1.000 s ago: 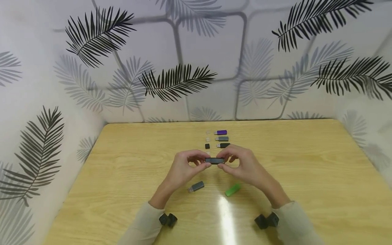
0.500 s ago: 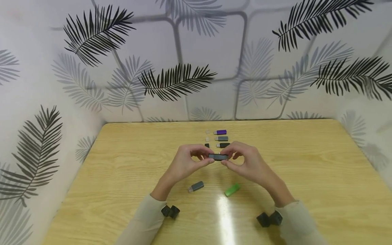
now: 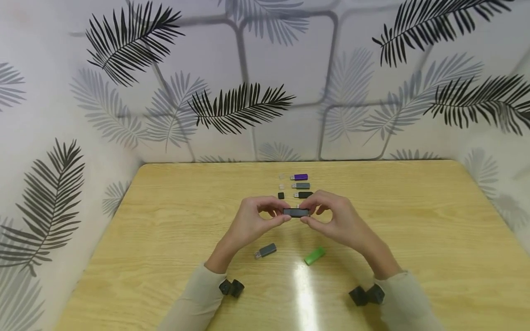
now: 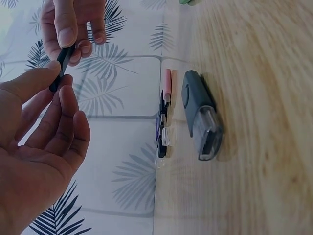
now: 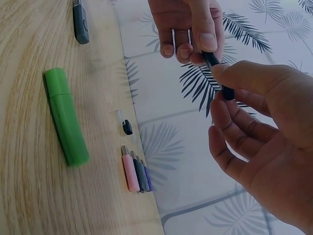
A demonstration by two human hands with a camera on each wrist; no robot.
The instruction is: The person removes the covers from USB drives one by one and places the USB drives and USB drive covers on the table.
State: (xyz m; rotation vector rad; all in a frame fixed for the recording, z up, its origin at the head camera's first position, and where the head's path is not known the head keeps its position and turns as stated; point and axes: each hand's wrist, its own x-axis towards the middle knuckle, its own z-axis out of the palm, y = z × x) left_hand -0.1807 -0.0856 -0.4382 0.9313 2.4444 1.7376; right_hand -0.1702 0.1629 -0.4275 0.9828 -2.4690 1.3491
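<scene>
In the head view a dark USB stick (image 3: pixel 296 213) is held level above the table. My left hand (image 3: pixel 251 221) pinches its left end between thumb and fingers, and my right hand (image 3: pixel 340 218) pinches its right end. The fingertips cover both ends. Below it on the table lie a grey USB stick (image 3: pixel 266 251) with a clear cap and a green capped USB stick (image 3: pixel 315 256). Up close in the left wrist view, the grey stick's clear cap (image 4: pixel 208 134) covers its connector.
Behind the hands lies a column of uncapped USB sticks: purple (image 3: pixel 299 177), grey (image 3: pixel 301 185), black (image 3: pixel 304 195) and pink (image 5: pixel 130 171). Loose caps, clear (image 3: pixel 281 187) and black (image 3: pixel 281 195), sit left of them. A patterned wall (image 3: pixel 285 133) rises at the table's far edge.
Both hands have shifted slightly right and away from the body with the dark USB stick between them. Over the last half second they have barely moved.
</scene>
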